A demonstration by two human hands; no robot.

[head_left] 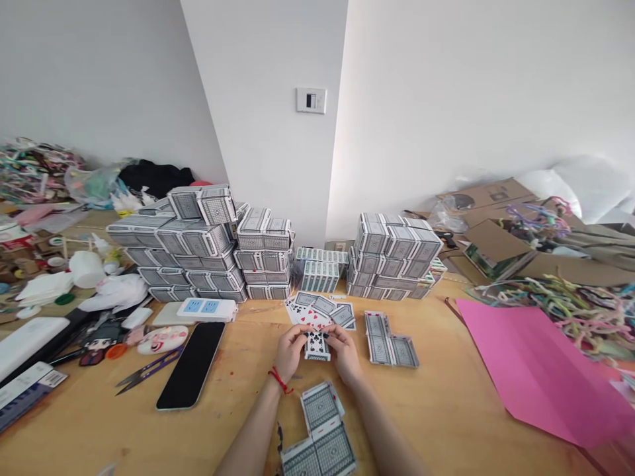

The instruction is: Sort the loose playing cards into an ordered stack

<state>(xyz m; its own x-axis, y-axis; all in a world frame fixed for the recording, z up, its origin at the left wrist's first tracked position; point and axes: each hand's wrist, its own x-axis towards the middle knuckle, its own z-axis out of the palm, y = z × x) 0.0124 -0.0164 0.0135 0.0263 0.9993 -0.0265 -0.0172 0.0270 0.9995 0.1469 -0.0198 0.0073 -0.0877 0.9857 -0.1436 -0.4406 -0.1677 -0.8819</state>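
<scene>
Card stack [316,345] is dead center on the table [436,410], face up with black pips on top. You've got it pinched btw both hands: left hand [290,350] has its fingers curled on the left edge, right hand [343,352] does the same on the right edge. So 2 hands, both closed on that 1 little stack. There's 1 red string bracelet [278,380] on your left wrist.

Just behind the stack is a loose spread of cards [322,309], some face up w/ red pips, some face down. Can't count them exactly, they overlap.

Flattened card boxes: 2. One opened box [389,340] lies just right of your hands, and the other flattened box [320,430] lies btw your forearms near the bottom edge.

Boxed decks at the back sit in 3 piles: a big left pile [198,244], a small middle pile [320,268] and a right pile [394,254]. Way too many boxes to count tbh.

On your left side there's 1 black phone [191,363] lying screen up, 1 white power strip [207,309] w/ 2 blue sockets showing, and 1 pair of snips [149,370] beside the phone.

On the right side there's 1 pink sheet [536,367], well apart from your hands, and a tangle of pipe cleaners [570,304] behind it.
</scene>
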